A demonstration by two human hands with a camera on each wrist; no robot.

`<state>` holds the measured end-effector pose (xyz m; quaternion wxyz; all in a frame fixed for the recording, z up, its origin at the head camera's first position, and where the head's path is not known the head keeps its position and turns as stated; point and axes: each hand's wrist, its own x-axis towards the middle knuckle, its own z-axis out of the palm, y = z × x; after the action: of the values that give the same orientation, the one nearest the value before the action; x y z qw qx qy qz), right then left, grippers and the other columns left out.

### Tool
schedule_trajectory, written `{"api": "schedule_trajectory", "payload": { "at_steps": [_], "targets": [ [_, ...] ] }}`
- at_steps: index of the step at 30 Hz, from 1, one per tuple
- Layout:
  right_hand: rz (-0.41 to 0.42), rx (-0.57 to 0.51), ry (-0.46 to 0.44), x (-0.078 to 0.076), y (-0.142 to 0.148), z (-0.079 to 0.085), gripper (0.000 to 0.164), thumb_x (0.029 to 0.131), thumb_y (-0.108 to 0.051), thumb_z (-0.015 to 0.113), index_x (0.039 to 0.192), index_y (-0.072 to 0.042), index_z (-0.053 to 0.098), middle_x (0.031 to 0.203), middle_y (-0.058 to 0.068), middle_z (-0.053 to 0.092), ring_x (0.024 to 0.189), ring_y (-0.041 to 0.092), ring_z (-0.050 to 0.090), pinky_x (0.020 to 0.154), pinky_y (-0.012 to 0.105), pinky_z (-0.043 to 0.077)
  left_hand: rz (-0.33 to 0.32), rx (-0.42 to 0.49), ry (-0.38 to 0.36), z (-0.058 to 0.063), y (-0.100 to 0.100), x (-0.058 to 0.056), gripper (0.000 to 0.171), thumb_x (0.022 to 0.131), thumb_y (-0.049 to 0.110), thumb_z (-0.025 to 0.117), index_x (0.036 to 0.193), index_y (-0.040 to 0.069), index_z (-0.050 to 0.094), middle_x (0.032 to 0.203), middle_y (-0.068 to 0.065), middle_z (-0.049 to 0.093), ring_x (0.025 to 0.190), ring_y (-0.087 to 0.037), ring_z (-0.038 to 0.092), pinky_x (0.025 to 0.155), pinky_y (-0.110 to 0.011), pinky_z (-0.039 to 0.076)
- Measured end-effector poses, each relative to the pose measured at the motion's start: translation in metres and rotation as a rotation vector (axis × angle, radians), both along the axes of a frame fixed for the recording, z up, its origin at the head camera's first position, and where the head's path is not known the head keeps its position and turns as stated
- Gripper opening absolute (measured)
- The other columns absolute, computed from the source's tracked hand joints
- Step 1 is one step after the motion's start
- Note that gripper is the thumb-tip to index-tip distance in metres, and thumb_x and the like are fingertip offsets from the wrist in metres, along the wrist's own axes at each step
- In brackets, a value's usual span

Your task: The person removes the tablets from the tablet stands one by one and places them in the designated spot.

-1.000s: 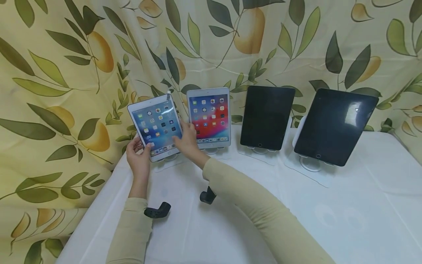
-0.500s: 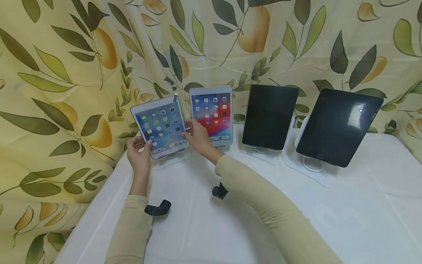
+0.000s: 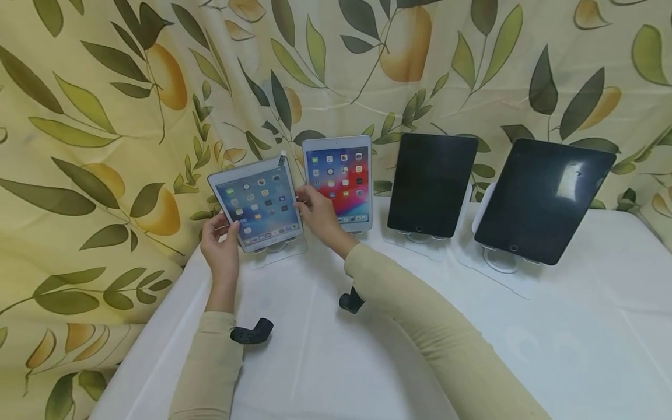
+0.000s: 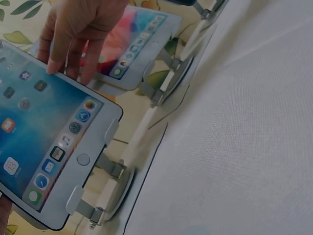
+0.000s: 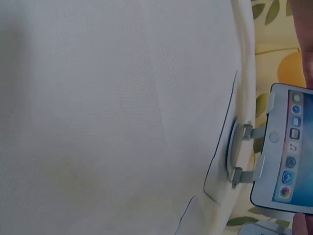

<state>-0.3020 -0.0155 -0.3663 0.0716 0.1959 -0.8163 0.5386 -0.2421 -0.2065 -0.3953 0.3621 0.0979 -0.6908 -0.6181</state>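
Note:
A white tablet (image 3: 257,204) with a lit home screen leans on a stand (image 4: 108,165) at the left end of the row. At its lower left edge, my left hand (image 3: 220,251) grips it, thumb on the front and fingers curled behind. My right hand (image 3: 321,219) pinches the opposite edge, with the thumb right at the bezel. A small dark tag (image 3: 282,158) sticks to the tablet's top right corner. In the left wrist view, the stand's two hooks hold the tablet's bottom edge. Fingers behind the tablet are partly hidden.
Close on the right stands a second lit white tablet (image 3: 346,175), partly covered by my right hand. Farther right are two dark-screened tablets, one black (image 3: 433,184) and one tilted (image 3: 543,198), on stands. A white cloth (image 3: 420,373) covers the table; a leaf-patterned curtain (image 3: 336,70) hangs behind.
The held tablet has shifted and turned slightly rightward on its stand. My right hand has moved right with its edge, its thumb drawing back from over the screen. The left hand keeps its grip.

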Motion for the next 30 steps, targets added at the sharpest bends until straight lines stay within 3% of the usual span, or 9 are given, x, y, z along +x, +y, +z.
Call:
{"api": "schedule_trajectory", "payload": {
  "at_steps": [5, 11, 18, 30],
  "targets": [
    [0.028, -0.079, -0.02, -0.002, 0.006, 0.0, 0.025, 0.09, -0.009, 0.062, 0.115, -0.007, 0.058, 0.106, 0.011, 0.065, 0.093, 0.022, 0.061, 0.081, 0.028, 0.054, 0.001, -0.004, -0.004, 0.002, 0.0, 0.0, 0.026, 0.087, 0.004, 0.067, 0.108, -0.007, 0.058, 0.09, 0.01, 0.053, 0.081, -0.005, 0.051, 0.07, -0.016, 0.043],
    [0.054, -0.149, -0.059, 0.001, 0.011, -0.001, 0.023, 0.09, -0.008, 0.062, 0.112, -0.006, 0.06, 0.109, 0.011, 0.066, 0.099, 0.022, 0.064, 0.08, 0.029, 0.054, -0.001, 0.013, -0.013, 0.005, 0.001, 0.003, 0.026, 0.085, 0.003, 0.068, 0.108, -0.007, 0.059, 0.085, 0.013, 0.054, 0.079, -0.004, 0.05, 0.07, -0.016, 0.043],
    [0.045, -0.205, -0.043, 0.009, 0.018, 0.004, 0.025, 0.089, -0.008, 0.063, 0.114, -0.006, 0.061, 0.105, 0.012, 0.066, 0.092, 0.022, 0.065, 0.077, 0.028, 0.055, -0.033, 0.015, 0.014, 0.017, 0.004, 0.01, 0.024, 0.084, 0.004, 0.069, 0.105, -0.003, 0.061, 0.082, 0.012, 0.056, 0.077, -0.005, 0.051, 0.069, -0.017, 0.044],
    [0.021, -0.296, 0.091, 0.031, 0.032, 0.016, 0.026, 0.088, -0.007, 0.065, 0.113, -0.002, 0.062, 0.106, 0.014, 0.066, 0.096, 0.023, 0.064, 0.079, 0.029, 0.055, -0.212, -0.015, 0.049, 0.051, 0.01, 0.033, 0.019, 0.085, -0.004, 0.065, 0.103, 0.003, 0.062, 0.083, 0.009, 0.056, 0.078, -0.009, 0.051, 0.07, -0.017, 0.046]
  ]
}}
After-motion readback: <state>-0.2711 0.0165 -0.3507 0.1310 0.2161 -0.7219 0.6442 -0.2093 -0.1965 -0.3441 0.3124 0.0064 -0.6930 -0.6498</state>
